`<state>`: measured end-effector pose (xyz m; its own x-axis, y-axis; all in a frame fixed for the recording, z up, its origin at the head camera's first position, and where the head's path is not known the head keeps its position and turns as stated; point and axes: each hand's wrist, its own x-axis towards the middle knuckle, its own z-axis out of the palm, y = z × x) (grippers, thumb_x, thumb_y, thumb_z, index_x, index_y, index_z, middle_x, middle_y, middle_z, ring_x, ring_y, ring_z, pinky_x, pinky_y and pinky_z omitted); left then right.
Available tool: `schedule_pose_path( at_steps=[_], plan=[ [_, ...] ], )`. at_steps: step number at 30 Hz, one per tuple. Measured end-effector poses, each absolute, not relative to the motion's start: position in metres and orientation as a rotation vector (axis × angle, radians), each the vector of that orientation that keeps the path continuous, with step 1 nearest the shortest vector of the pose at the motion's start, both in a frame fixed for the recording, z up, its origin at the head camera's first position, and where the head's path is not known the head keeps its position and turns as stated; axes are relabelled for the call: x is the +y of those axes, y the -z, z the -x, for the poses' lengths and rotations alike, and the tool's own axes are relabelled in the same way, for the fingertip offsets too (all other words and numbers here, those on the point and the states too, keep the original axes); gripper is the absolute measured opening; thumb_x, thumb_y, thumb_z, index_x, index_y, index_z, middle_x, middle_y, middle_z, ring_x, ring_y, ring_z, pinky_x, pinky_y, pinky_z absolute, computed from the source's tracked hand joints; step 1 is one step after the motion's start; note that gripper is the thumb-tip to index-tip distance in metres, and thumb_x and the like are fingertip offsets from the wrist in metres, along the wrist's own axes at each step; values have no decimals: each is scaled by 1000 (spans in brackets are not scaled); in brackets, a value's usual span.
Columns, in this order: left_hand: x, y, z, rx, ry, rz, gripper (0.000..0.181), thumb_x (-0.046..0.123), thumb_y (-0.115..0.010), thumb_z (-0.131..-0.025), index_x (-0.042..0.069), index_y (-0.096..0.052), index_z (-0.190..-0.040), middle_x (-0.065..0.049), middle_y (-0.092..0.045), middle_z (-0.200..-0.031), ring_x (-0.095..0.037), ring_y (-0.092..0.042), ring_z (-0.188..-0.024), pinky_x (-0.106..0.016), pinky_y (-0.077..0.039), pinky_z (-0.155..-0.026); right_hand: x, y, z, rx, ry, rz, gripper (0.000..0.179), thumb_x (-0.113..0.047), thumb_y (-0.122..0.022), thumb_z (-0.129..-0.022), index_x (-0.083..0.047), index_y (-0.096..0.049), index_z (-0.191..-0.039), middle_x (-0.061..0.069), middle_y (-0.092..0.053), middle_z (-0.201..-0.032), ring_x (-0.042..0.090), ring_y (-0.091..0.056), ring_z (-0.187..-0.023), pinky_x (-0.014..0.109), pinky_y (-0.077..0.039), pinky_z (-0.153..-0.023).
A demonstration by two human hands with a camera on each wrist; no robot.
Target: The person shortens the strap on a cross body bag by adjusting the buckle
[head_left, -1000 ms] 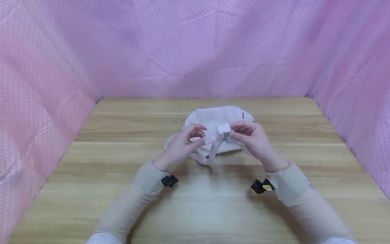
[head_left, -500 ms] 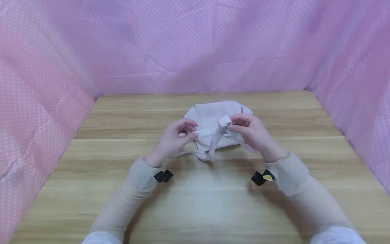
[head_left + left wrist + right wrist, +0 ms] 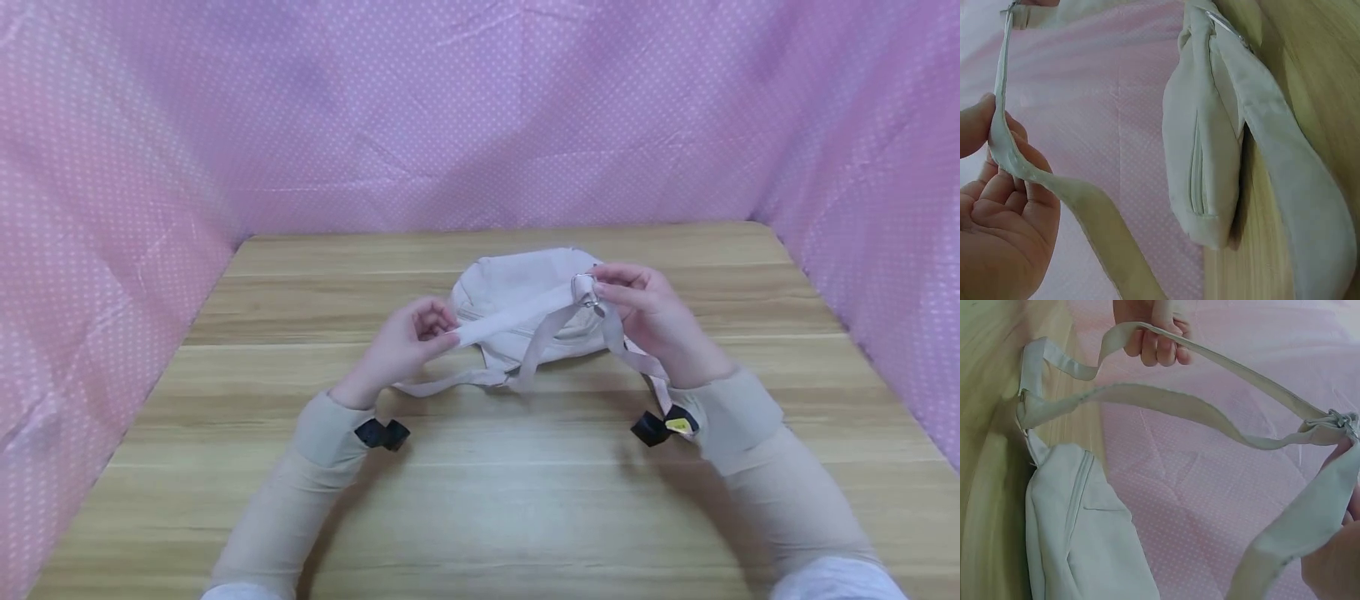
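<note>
An off-white fabric bag (image 3: 498, 287) with a zipper lies toward the back of the wooden table. Its long strap (image 3: 510, 317) is stretched between my two hands, raised in front of the bag. My left hand (image 3: 401, 343) pinches one stretch of the strap between thumb and fingers; in the left wrist view that strap (image 3: 1100, 209) runs across the fingers and hangs down. My right hand (image 3: 663, 321) pinches the strap at its metal slider buckle (image 3: 584, 290). In the right wrist view, the buckle (image 3: 1340, 419) joins several strands, partly covering the right hand (image 3: 1335, 559).
The wooden table (image 3: 480, 500) reaches a pink dotted curtain (image 3: 480, 125) at the back and sides. Loose strap loops hang down to the left and beside the right wrist. Black camera mounts (image 3: 382, 434) sit on both wrists.
My left hand has taken hold of the strap and moved left, drawing it out straight. My right hand has shifted right and slightly up with the buckle, opening up the bunched loop there.
</note>
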<state>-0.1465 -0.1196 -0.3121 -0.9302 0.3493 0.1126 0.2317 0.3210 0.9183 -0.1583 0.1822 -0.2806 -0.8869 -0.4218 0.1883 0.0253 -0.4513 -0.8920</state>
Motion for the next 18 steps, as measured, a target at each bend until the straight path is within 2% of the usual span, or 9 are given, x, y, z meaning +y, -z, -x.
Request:
schedule_pose_path(
  at_steps=[6,12,15,18],
  plan=[
    [-125,319,150,2456,-1624,-504,14,-3,-62,-84,-3,-51,-93,-10,-61,-85,-6,-55,-71,-18,-46,-63,193,291,157,1469,2341,589,24,8,-54,-87,-8,-72,-92,-1,-72,-86,6,-63,-72,15,-50,-65],
    [-128,332,156,2548,-1494,-508,13,0,-64,-84,0,-52,-87,-7,-60,-81,-7,-52,-69,-18,-43,-60,202,308,156,1647,2157,658,21,1,-60,-86,-15,-72,-93,-8,-70,-86,1,-60,-81,13,-48,-72],
    [-125,333,158,2633,-1455,-514,12,3,-64,-84,-1,-55,-90,-8,-60,-81,-11,-52,-70,-19,-42,-61,200,310,156,1751,2103,622,20,-2,-62,-85,-18,-71,-93,-10,-68,-86,1,-58,-81,13,-47,-72],
    [-118,331,158,2695,-1452,-537,18,6,-63,-85,-4,-57,-99,-12,-62,-89,-15,-56,-79,-24,-47,-71,194,309,155,1788,2096,560,25,1,-59,-86,-20,-70,-91,-11,-66,-84,0,-57,-79,12,-47,-70]
  ],
)
